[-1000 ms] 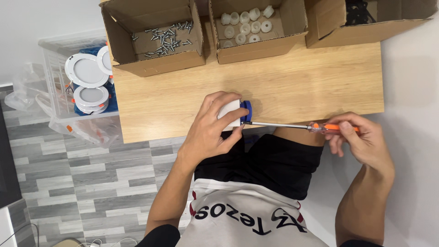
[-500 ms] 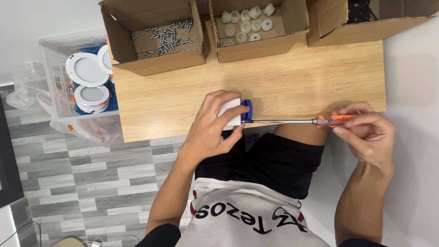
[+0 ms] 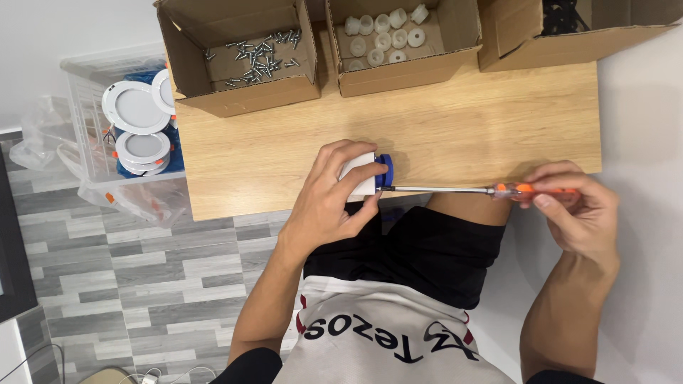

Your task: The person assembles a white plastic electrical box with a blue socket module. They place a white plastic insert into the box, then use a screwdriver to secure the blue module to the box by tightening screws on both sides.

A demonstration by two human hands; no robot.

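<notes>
My left hand (image 3: 329, 205) grips a small white block with a blue round cap (image 3: 371, 173) at the front edge of the wooden table (image 3: 455, 135). My right hand (image 3: 580, 210) holds the orange handle of a long screwdriver (image 3: 469, 190). Its thin metal shaft runs level to the left and its tip meets the blue cap. Both hands sit just past the table's near edge, above my lap.
Three open cardboard boxes line the table's far side: one with loose screws (image 3: 252, 53), one with white plastic caps (image 3: 388, 35), one with dark parts (image 3: 562, 18). A clear bin of round white lamp fittings (image 3: 135, 124) stands left of the table on a grey tiled floor.
My right hand has shifted slightly along the screwdriver handle and turned it. The left hand and white block have stayed in place.
</notes>
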